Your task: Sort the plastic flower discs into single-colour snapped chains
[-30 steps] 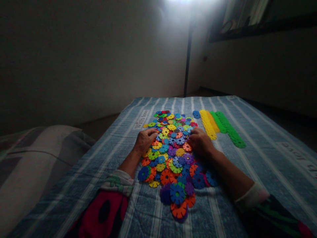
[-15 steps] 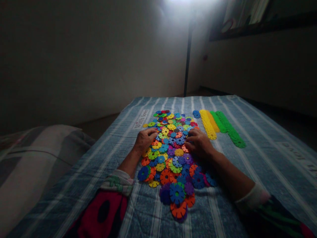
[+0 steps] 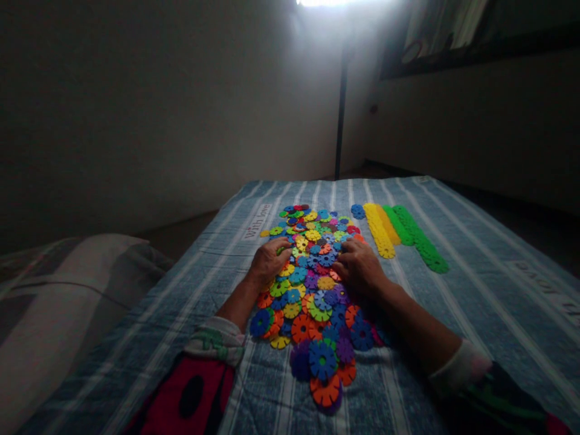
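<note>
A spread heap of notched plastic flower discs point(image 3: 322, 299) in many colours lies on the striped cloth. My left hand point(image 3: 270, 261) rests at the heap's left edge, fingers curled, with a bit of a green disc point(image 3: 280, 250) showing between fingertips and thumb. At the right edge, my right hand point(image 3: 361, 266) is over the discs with fingers bent and apart; I see nothing held in it, though its palm side is hidden. Beyond it lie overlapping rows of discs: a yellow row point(image 3: 377, 229), a darker yellow row point(image 3: 389, 226) and green rows point(image 3: 419, 238). A small blue stack point(image 3: 357, 211) sits beside them.
The blue-and-white striped cloth point(image 3: 480, 314) covers the surface under everything. Grey-and-white bedding point(image 3: 90, 290) is at the left. A dark upright pole point(image 3: 341, 121) stands behind the far edge, below a bright lamp point(image 3: 344, 2).
My right hand has shifted slightly left over the heap. My left hand has moved a little to the right, and green now shows at its fingers. The camera view has tilted slightly.
</note>
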Tool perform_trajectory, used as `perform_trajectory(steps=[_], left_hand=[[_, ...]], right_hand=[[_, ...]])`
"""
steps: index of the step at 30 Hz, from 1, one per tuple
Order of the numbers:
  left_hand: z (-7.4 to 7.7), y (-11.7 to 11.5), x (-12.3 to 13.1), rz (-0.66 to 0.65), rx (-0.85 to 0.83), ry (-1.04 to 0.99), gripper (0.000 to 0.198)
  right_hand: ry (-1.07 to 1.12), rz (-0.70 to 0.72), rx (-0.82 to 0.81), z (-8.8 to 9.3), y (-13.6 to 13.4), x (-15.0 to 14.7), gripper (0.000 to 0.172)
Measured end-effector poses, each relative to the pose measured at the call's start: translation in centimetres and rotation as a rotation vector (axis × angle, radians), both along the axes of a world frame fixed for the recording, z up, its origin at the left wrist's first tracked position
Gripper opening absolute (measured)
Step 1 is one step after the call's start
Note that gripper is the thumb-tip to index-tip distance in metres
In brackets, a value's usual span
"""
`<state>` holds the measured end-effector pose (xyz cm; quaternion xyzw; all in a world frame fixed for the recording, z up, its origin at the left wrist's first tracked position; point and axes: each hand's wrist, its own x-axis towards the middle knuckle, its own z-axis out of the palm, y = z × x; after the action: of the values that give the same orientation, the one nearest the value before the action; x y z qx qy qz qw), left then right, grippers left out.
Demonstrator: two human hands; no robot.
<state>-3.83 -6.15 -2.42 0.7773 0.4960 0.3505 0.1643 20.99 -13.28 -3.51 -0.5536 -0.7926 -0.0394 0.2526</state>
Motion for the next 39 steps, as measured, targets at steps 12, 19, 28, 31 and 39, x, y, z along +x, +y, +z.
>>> perform_trajectory(steps=[12, 19, 28, 31, 39], left_hand=[[0.2, -0.1, 0.4, -0.024, 0.028, 0.028, 0.022], [0.1, -0.1, 0.3, -0.014, 0.008, 0.054, 0.025], [-0.2, 0.0, 0.3, -0.015, 0.014, 0.051, 0.025], [-0.2, 0.1, 0.3, -0.016, 0.019, 0.061, 0.024], [-0.3, 0.3, 0.2, -0.017, 0.045, 0.129, 0.026]], right_hand=[[-0.024, -0.046, -0.027, 0.3, 0.2, -0.9, 0.023], [0.008, -0.012, -0.036, 0.1, 0.2, -0.7, 0.022], [0.071, 0.072, -0.045, -0.3, 0.5, -0.8, 0.015], [0.062, 0.061, -0.058, -0.1, 0.3, -0.9, 0.015], [-0.004, 0.021, -0.115, 0.6, 0.2, -1.4, 0.022]])
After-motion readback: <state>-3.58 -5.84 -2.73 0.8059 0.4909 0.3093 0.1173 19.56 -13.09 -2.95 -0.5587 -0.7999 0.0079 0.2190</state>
